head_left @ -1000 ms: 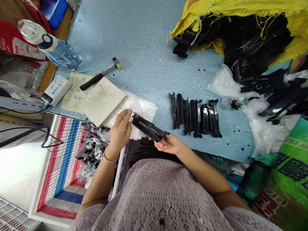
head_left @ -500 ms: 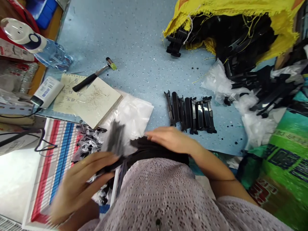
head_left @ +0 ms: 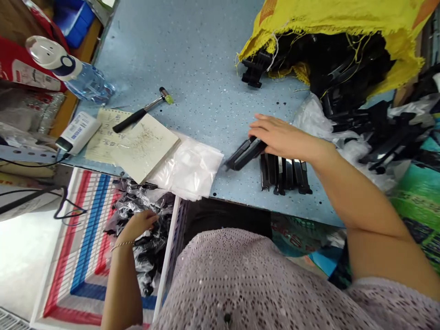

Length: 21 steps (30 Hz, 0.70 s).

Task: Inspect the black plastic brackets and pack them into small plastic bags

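My right hand (head_left: pixel 280 140) is closed on the ends of a pair of slim black plastic parts (head_left: pixel 245 153), held slanting above the blue table. Just under that hand, several similar black parts (head_left: pixel 285 176) lie side by side in a row. My left hand (head_left: pixel 140 223) is down in the striped plastic basket (head_left: pixel 85 233), over a heap of black parts in clear bags (head_left: pixel 147 250). Its fingers look loosely stretched out, with nothing plainly held. Clear plastic bags (head_left: pixel 194 167) lie in a flat stack at the table's front edge, between my hands.
A small hammer (head_left: pixel 144 110) rests on a notepad (head_left: pixel 147 142), beside a white boxy device (head_left: pixel 79 133) with a cable. A water bottle (head_left: pixel 85 82) lies at the left. At the right, a yellow woven sack (head_left: pixel 319 18) spills black parts near crumpled plastic (head_left: pixel 316 114).
My left hand has gone down into the basket; the bagged black part it held is no longer seen in it. My right hand has moved from the table edge to the row and lifted two black parts.
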Motion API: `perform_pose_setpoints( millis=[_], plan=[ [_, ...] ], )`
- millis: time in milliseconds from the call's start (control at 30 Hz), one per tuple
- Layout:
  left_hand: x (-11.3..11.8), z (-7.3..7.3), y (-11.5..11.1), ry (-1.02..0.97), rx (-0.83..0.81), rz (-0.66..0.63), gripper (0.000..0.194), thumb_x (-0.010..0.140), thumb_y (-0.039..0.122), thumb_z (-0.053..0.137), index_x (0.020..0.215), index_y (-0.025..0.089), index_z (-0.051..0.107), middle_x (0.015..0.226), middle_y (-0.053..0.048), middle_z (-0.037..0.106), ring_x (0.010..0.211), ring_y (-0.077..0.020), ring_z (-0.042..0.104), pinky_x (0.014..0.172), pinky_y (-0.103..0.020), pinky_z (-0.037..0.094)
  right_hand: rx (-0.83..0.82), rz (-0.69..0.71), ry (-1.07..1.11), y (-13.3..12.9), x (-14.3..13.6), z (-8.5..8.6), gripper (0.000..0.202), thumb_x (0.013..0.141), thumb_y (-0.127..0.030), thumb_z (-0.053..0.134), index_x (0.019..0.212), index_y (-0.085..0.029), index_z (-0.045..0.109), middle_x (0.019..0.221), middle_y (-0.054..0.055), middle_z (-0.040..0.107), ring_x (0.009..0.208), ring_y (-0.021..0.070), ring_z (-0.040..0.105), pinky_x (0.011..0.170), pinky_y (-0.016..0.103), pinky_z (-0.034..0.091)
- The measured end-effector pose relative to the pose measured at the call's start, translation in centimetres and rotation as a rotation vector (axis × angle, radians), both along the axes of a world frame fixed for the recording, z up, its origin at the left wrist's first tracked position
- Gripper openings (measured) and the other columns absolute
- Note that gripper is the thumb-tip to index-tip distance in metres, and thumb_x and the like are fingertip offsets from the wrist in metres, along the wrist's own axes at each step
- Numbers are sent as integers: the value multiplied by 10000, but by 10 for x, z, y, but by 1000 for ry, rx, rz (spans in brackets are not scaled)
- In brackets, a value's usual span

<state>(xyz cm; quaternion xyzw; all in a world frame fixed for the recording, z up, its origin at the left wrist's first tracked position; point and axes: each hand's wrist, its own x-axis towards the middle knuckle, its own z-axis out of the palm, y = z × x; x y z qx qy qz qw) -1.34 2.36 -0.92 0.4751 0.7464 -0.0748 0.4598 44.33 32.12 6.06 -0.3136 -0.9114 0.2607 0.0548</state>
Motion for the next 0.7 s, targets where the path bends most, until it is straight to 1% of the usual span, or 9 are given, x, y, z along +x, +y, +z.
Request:
perform_pose_setpoints(
  millis=[67, 133, 200, 300, 400, 467, 533, 600, 700],
  plan=[
    [36, 30, 16, -163, 183, 48, 379, 937, 565, 543, 914, 224, 707, 780, -48, 741, 709, -215, 717, 681, -320, 576, -104, -152, 15, -13, 4, 6, 493, 858, -489, 751, 1245, -202, 651, 1271, 135, 688, 1249, 399, 627, 1054, 598, 501],
    [84, 47, 42, -257, 546, 61, 326, 972, 507, 565, 998, 221, 719, 873, -66, 748, 769, -201, 705, 729, -320, 582, -250, -313, 90, -30, 0, 4, 565, 837, -539, 764, 1264, -206, 605, 1150, 119, 709, 1044, 345, 696, 918, 528, 570],
    [130, 46, 73, -152, 861, -22, 296, 935, 465, 654, 1027, 193, 725, 1007, -122, 739, 894, -235, 698, 827, -366, 579, -383, -433, 239, -52, -10, -5, 583, 813, -557, 782, 1237, -214, 576, 1083, 88, 702, 967, 302, 691, 846, 466, 582],
    [167, 26, 108, -22, 971, -103, 238, 943, 391, 642, 939, 168, 724, 983, -154, 716, 959, -280, 679, 858, -407, 566, -564, -520, 483, -85, -27, -17, 566, 763, -541, 831, 1159, -230, 573, 1033, 48, 675, 936, 249, 663, 805, 400, 571],
    [160, 10, 121, -186, 905, 22, 182, 965, 292, 583, 879, 196, 711, 938, -97, 715, 902, -222, 678, 834, -354, 556, -864, -534, 679, -115, -38, -23, 496, 790, -498, 825, 1144, -238, 596, 953, 9, 657, 868, 194, 658, 807, 369, 567],
    [146, 8, 121, -331, 840, 227, 135, 880, 321, 710, 822, 203, 677, 823, -35, 678, 762, -172, 641, 715, -297, 536, -1100, -514, 801, -128, -45, -25, 467, 802, -470, 819, 1152, -235, 618, 945, 0, 662, 840, 175, 674, 823, 368, 573],
    [138, 12, 119, -417, 786, 382, 235, 769, 350, 820, 755, 200, 639, 729, 11, 606, 658, -135, 571, 617, -262, 487, -1300, -455, 887, -136, -57, -28, 469, 797, -451, 825, 1167, -231, 641, 954, 7, 684, 832, 175, 692, 832, 374, 578],
    [137, 17, 119, -439, 805, 409, 230, 754, 357, 827, 735, 199, 660, 762, 2, 605, 730, -147, 594, 672, -274, 507, -1431, -391, 937, -140, -74, -31, 480, 782, -434, 838, 1176, -231, 655, 933, 11, 705, 828, 180, 700, 826, 370, 580],
    [143, 22, 119, -436, 854, 325, 131, 829, 340, 755, 795, 213, 756, 928, -47, 669, 953, -191, 651, 853, -326, 540, -1532, -361, 957, -140, -101, -37, 454, 754, -429, 865, 1113, -227, 674, 876, 4, 706, 805, 171, 694, 795, 342, 581]
  ],
)
